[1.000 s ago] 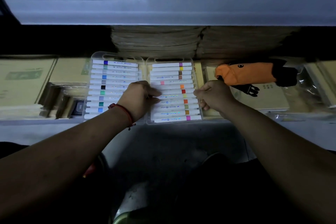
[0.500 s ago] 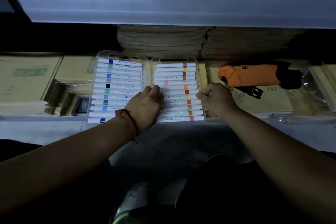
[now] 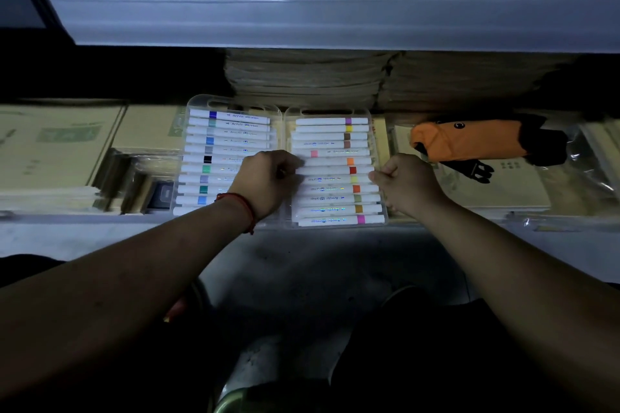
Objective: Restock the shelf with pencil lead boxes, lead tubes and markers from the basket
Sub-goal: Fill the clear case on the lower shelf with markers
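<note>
Markers fill the right case, which lies flat at the front of the shelf, touching the left case along its side. Both cases sit with their handle ends toward the back, so the colour bands read from the aisle; I take that as the reason for laying them flat and side by side.

From my end this looks like the last squaring-up of the right case. It is already on the shelf, and what remains is to line it up with its neighbour.

The left grip sits over the seam between the two cases, fingers curled tight, and pinches the right case's near-left edge. The right grip is curled the same way, thumb and forefinger nipped on the case's right edge. Neither is spread. Holding it at opposite edges lets me slide or turn the case without tipping the markers.

An orange pouch lies just right of the right grip, and paper stacks stand behind the cases.
</note>
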